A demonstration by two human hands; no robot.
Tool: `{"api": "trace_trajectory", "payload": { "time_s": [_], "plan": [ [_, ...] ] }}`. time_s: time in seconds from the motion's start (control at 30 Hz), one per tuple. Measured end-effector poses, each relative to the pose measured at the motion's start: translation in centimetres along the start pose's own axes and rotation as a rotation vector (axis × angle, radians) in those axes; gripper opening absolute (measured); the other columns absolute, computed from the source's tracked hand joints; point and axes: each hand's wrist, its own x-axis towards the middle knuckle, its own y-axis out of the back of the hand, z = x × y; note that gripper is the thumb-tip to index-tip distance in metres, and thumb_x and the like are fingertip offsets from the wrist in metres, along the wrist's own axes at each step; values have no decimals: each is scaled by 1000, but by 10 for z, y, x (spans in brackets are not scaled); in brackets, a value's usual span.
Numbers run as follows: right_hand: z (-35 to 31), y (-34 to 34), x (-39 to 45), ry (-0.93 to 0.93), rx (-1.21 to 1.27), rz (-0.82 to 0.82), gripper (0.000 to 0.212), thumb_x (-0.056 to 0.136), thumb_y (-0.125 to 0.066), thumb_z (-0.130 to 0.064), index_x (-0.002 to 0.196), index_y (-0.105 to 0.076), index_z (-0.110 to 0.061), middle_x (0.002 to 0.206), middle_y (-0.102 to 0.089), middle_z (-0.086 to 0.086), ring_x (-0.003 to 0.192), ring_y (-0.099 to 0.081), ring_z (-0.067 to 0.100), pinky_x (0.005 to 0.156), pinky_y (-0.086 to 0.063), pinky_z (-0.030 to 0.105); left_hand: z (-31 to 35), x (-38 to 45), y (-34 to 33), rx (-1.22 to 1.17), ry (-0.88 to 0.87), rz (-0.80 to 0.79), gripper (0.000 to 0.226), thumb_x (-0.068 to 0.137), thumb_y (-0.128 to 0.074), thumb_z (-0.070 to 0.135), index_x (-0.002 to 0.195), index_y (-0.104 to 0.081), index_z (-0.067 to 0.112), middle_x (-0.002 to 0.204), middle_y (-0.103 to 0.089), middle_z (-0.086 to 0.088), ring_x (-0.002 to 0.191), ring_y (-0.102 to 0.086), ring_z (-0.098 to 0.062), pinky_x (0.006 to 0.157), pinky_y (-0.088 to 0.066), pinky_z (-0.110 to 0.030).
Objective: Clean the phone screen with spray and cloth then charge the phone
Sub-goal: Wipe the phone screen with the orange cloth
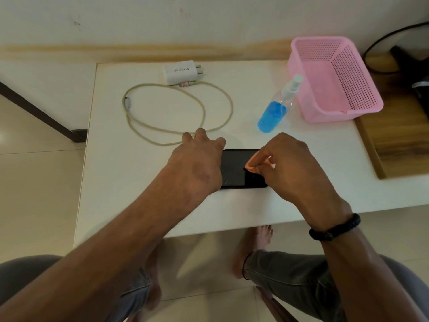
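Head view: right hand (285, 166) pinching cloth (251, 164) is wiping phone (234, 169), left hand (197, 163) bracing flat; charger (180, 72) at 12 o'clock waiting unplugged.

White table (144, 182) as landmark. Pink perforated basket (334, 80) on its far right corner, open side up. Wooden surface (401, 140) abuts the table's right edge; black cable (380, 40) and a dark object, partly out of view, lie on it. Beyond the table's far edge: pale wall (209, 19). Below the table: light tiled floor (34, 182)
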Motion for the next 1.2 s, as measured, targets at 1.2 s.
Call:
{"api": "trace_trajectory", "payload": {
  "time_s": [1.2],
  "plan": [
    [8, 18, -3, 104, -24, -282, 15, 83, -84, -15, 88, -84, -30, 75, -64, -20, 68, -62, -12, 50, -41, 1, 0, 4, -1, -16, 1, 37, 61, 79, -77, 11, 133, -50, 24, 113, -37, -6, 114, -44, -28, 54, -29, -29]
  ]
}}
